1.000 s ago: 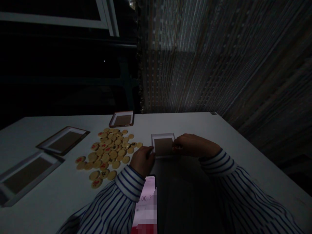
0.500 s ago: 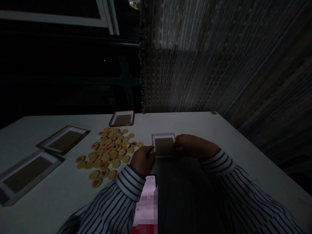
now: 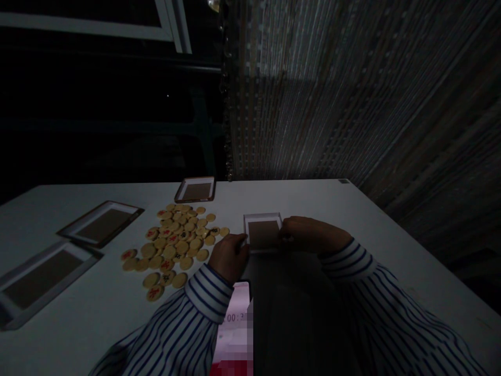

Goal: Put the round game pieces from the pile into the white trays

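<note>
A small shallow box [image 3: 264, 234] with pale walls and a brown bottom lies on the white table between my hands. My left hand [image 3: 230, 256] pinches its left wall near the front corner. On the opposite side, my right hand [image 3: 303, 234] has its curled fingers on the right wall. Just left of my left hand spreads a heap of round wooden xiangqi pieces [image 3: 182, 246], some showing red or black characters. Under my left wrist lies a lit phone [image 3: 234, 326], partly covered by the sleeve, with a timer on its screen.
An open shallow box [image 3: 180, 197] stands behind the pieces. Two larger open boxes, one brown-rimmed [image 3: 140, 213] and one pale-walled [image 3: 50, 302], lie at the left of the white table [image 3: 313, 201]. A bead curtain [image 3: 305, 125] hangs beyond the far edge.
Almost nothing differs. Both hands stay at the small box's sides, and the view has shifted very slightly.
</note>
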Demonstrator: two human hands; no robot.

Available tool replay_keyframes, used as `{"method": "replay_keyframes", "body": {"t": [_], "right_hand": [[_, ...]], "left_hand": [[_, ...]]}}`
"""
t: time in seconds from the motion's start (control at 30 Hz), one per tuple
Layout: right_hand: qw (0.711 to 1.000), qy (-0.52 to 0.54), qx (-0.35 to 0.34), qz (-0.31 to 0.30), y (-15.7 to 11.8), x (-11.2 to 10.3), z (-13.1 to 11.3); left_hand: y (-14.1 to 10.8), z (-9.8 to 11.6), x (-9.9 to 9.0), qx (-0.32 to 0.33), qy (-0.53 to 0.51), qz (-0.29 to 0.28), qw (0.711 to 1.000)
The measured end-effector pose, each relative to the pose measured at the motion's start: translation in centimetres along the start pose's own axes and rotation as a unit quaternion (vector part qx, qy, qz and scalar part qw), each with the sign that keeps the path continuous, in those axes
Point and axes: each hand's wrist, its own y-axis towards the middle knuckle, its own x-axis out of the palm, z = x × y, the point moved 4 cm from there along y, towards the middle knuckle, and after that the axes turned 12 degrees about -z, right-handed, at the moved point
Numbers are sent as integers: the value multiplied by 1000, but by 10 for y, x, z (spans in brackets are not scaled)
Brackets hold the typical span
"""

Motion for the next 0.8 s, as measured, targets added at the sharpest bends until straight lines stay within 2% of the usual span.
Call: {"method": "replay_keyframes", "body": {"t": [0.23,0.53,0.8], "right_hand": [[1000,-16,-8,24,-2,0,-1],[1000,-14,10,-19,1,1,-2],[1000,-8,10,-13,0,0,-4]], "left_hand": [[0,-2,2,-1,-9,2,1000],[0,0,0,-9,-14,-3,1000],[0,-2,1,-6,-13,1,1000]]}}
